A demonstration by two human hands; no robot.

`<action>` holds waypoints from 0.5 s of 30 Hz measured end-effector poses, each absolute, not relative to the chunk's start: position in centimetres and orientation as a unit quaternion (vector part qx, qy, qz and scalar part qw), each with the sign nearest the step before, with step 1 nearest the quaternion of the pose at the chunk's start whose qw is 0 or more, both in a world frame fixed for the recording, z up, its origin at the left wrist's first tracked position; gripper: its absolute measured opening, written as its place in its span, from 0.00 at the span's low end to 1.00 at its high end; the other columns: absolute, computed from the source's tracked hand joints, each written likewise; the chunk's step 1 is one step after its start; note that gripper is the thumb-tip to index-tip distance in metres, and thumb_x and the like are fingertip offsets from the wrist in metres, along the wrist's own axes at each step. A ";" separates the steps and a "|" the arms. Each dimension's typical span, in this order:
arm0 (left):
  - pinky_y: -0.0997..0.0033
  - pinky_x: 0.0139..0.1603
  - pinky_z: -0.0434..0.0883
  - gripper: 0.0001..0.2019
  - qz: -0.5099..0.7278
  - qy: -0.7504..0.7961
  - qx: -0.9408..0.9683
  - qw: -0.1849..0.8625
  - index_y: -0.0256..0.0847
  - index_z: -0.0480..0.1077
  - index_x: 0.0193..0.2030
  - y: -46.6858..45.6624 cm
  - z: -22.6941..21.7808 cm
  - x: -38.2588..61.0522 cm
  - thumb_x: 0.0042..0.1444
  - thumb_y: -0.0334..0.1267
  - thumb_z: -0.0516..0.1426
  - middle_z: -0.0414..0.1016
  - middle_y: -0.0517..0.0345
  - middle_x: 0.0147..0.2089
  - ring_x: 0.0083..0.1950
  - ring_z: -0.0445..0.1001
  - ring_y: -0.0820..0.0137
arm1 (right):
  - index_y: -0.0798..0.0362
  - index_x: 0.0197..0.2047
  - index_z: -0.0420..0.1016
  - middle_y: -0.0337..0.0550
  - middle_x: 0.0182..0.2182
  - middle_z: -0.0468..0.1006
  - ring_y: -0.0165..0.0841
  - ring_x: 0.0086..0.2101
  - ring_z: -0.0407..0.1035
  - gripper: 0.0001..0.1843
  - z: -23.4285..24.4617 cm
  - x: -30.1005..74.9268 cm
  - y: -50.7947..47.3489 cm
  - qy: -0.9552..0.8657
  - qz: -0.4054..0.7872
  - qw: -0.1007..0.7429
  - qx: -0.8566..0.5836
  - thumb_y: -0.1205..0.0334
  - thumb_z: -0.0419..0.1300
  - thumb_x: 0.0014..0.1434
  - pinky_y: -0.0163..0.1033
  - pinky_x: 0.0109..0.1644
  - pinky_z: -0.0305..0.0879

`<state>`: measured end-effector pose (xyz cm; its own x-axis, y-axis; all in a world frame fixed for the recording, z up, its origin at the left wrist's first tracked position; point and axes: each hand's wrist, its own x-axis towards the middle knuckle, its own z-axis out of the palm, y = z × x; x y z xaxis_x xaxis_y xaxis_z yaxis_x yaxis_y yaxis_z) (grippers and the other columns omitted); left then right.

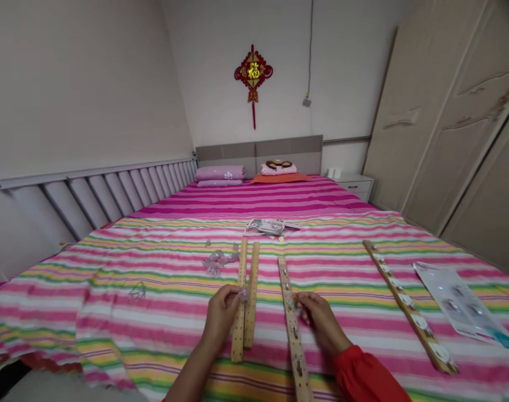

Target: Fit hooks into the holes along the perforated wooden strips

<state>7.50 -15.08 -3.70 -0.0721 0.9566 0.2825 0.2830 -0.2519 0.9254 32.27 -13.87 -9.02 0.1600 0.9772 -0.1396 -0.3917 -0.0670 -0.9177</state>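
My left hand (221, 312) is closed, pinching a small clear plastic piece (243, 293) against a pair of bare wooden strips (246, 296) lying side by side on the striped bedsheet (154, 290). My right hand (319, 318), in a red sleeve, is closed in a pinch beside a third perforated wooden strip (291, 318) that carries several small metal fittings; what it pinches is too small to make out. A small pile of clear plastic pieces (216, 261) lies just beyond my left hand.
A fourth wooden strip (407, 304) with several round white fittings lies at the right, next to a clear plastic bag (459, 304). Torn packaging (270, 226) sits mid-bed. Pillows (221, 174) lie at the headboard; a wardrobe (459, 128) stands right, a padded wall rail (99, 192) left.
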 end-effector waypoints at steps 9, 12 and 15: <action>0.68 0.46 0.69 0.09 0.397 0.406 0.797 0.204 0.43 0.72 0.36 -16.2 -2.2 11.9 0.56 0.29 0.51 0.75 0.55 0.38 0.42 0.73 0.68 | 0.54 0.25 0.70 0.28 0.08 0.62 0.22 0.11 0.51 0.19 -4.4 29.6 -16.5 -0.440 0.605 0.534 -0.394 0.46 0.67 0.46 0.30 0.16 0.42; 0.68 0.46 0.69 0.11 0.390 0.380 0.813 0.206 0.43 0.73 0.35 -16.1 -1.9 12.8 0.57 0.29 0.50 0.75 0.54 0.38 0.42 0.73 0.68 | 0.54 0.25 0.71 0.28 0.08 0.63 0.22 0.11 0.52 0.19 -4.5 29.9 -16.6 -0.444 0.608 0.527 -0.395 0.47 0.68 0.44 0.30 0.16 0.43; 0.68 0.45 0.69 0.10 0.400 0.381 0.798 0.240 0.44 0.74 0.34 -15.8 -1.6 13.4 0.55 0.30 0.52 0.76 0.54 0.37 0.41 0.73 0.67 | 0.54 0.24 0.70 0.29 0.08 0.64 0.22 0.11 0.53 0.18 -5.0 30.5 -16.4 -0.442 0.610 0.520 -0.402 0.49 0.68 0.44 0.30 0.16 0.45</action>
<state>13.43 -15.76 -1.64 0.3897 0.8004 0.4555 0.4173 -0.5944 0.6874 30.46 -16.42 -4.96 -0.1352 0.9904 -0.0298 -0.2791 -0.0669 -0.9579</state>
